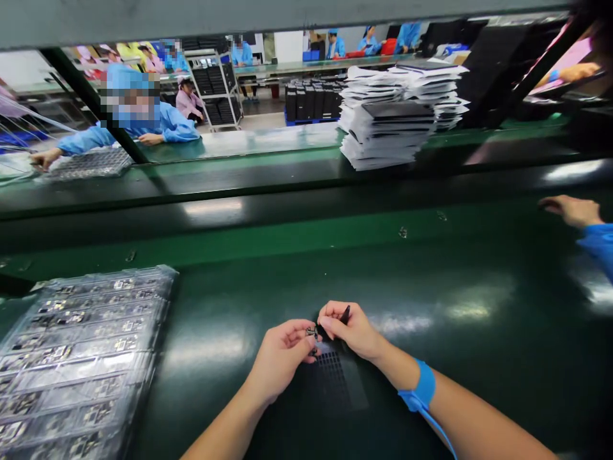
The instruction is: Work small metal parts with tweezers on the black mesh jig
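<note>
My left hand (282, 354) pinches a small circuit board (312, 332) between thumb and fingers. Close against it, my right hand (352, 329) is closed around black tweezers (345, 314), whose rear end sticks up above the fingers; their tips are hidden. Both hands meet low over the bench, almost touching. Beneath them lies a clear sheet (354, 383) with rows of small black stickers (330, 363). A blue wrist strap (424, 386) with a cord is on my right wrist.
Clear plastic trays (86, 358) of small boards are stacked at left. Small parts (403, 232) lie on the green belt (287, 239) ahead. A co-worker's hand (572, 209) reaches in from the right. Stacked white sheets (387, 128) and a blue-clad co-worker (138, 108) are across the line.
</note>
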{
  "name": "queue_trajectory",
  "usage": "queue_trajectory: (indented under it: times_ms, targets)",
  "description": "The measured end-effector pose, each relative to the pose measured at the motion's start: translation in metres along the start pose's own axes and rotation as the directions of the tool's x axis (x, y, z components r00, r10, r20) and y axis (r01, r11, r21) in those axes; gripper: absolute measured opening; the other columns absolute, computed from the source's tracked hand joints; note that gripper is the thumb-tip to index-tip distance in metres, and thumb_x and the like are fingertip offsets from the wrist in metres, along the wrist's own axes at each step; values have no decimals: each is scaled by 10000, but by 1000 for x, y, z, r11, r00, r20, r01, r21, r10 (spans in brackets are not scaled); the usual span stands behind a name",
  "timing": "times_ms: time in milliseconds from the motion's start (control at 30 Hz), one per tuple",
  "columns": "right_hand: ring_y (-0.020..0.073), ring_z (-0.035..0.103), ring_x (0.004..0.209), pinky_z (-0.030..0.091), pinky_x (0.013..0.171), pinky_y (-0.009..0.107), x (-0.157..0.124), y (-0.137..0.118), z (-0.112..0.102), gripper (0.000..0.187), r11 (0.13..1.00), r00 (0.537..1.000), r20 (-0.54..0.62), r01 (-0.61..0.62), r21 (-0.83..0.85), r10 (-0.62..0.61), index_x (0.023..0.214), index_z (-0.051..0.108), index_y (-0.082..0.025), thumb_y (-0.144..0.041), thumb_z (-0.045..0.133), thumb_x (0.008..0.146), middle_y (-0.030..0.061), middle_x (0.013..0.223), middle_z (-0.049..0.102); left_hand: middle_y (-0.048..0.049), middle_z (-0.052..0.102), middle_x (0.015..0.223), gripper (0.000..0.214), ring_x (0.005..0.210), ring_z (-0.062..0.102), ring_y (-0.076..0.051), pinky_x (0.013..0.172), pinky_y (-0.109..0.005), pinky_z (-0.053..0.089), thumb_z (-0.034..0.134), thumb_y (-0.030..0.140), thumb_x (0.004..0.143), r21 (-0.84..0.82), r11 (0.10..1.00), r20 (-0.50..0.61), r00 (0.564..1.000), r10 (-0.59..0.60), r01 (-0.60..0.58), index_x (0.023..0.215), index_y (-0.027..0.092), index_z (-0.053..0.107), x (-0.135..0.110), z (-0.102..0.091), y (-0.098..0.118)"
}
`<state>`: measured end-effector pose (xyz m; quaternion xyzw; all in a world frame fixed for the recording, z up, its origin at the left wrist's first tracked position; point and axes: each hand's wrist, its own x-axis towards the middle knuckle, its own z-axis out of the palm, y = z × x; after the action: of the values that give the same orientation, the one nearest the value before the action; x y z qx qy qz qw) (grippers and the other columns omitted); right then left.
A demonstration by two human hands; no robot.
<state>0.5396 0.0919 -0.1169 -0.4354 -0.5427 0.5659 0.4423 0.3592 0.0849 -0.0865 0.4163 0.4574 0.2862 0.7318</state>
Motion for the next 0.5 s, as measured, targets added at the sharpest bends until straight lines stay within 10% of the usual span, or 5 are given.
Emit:
queue_trajectory:
  times_ms: [500]
  targets:
    - [98, 485, 460, 380, 466, 219, -7, -15, -1, 272, 994, 999, 35, 16, -104, -13, 654, 614, -166, -351, 620, 852, -29, 506, 568, -49, 678, 763, 354, 680, 610, -125, 612, -227, 495, 748, 373, 726, 17, 998, 24, 998, -57, 57, 963, 120, 679, -1, 6, -1]
